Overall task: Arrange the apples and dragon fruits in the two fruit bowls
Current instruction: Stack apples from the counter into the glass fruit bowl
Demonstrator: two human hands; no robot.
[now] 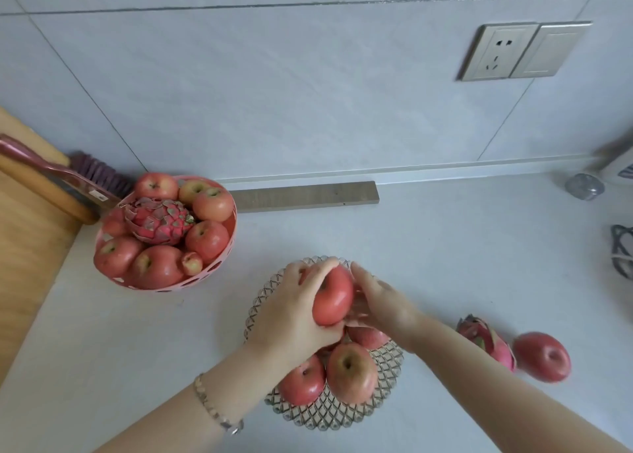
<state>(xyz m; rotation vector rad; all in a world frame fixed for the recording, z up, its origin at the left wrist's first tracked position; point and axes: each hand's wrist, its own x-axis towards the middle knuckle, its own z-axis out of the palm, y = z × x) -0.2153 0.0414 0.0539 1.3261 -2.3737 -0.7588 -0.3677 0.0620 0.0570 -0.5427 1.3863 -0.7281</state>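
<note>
A pink perforated bowl (224, 247) at the left holds several apples around one dragon fruit (158, 221). Nearer me, a clear faceted glass bowl (329, 415) holds several apples; two show at its front (349, 374). My left hand (291, 312) grips a red apple (334, 296) above the glass bowl. Fingers of my right hand (380, 302) touch that apple's right side and underside. On the counter to the right lie a second dragon fruit (488, 341) and a loose apple (543, 356), side by side.
A wooden board (24, 233) with a knife (51, 171) lies at the left edge. A grey strip (305, 195) runs along the wall base. A small glass jar (584, 187) and a dark wire object (621, 255) sit at the far right. A socket (496, 53) is on the wall.
</note>
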